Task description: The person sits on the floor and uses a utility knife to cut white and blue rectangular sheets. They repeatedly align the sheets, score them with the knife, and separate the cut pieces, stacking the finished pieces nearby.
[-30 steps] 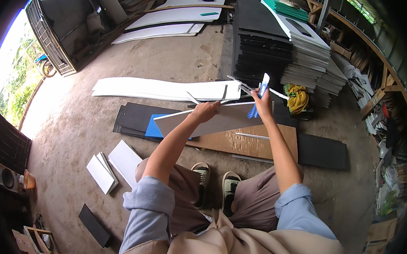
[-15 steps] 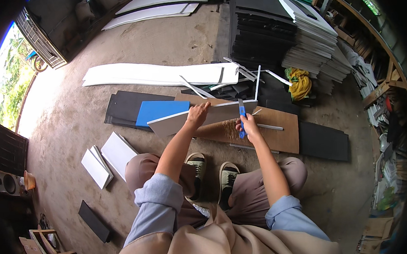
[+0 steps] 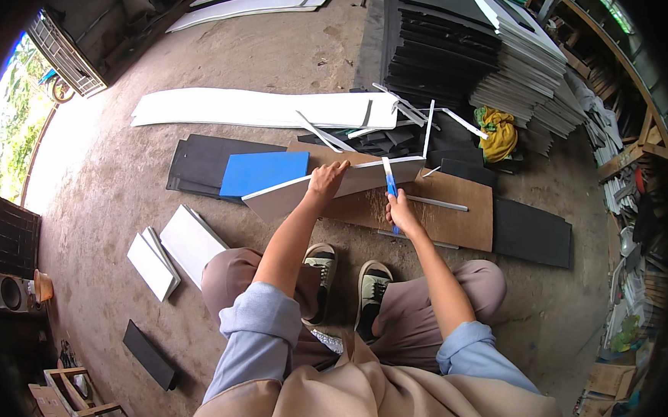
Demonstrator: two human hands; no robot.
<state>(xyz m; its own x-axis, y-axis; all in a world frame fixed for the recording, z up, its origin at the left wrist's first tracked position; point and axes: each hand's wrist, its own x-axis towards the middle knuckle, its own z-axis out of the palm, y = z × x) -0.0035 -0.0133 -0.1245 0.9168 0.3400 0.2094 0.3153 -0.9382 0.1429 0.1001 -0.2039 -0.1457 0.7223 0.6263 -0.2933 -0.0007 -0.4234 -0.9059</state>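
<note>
**White sheet pinned and cut on a brown board**

A white sheet [image 3: 340,184] lies tilted across a brown board [image 3: 456,209] on the concrete floor, just ahead of the person's shoes. The left hand [image 3: 326,180] presses down on its upper edge, fingers curled over the rim and holding it flat. The right hand [image 3: 400,212] is closed around a blue-handled knife [image 3: 388,181], whose tip meets the sheet just right of the left fingertips. A thin white strip [image 3: 437,203] lies on the board beside the right fingers. Left of the left hand a blue sheet [image 3: 263,171] rests on dark panels [image 3: 201,161]. Beyond both hands lie long white panels [image 3: 259,109] and a tall stack of dark sheets [image 3: 438,41], with a yellow cloth [image 3: 498,133] to the right.
</note>
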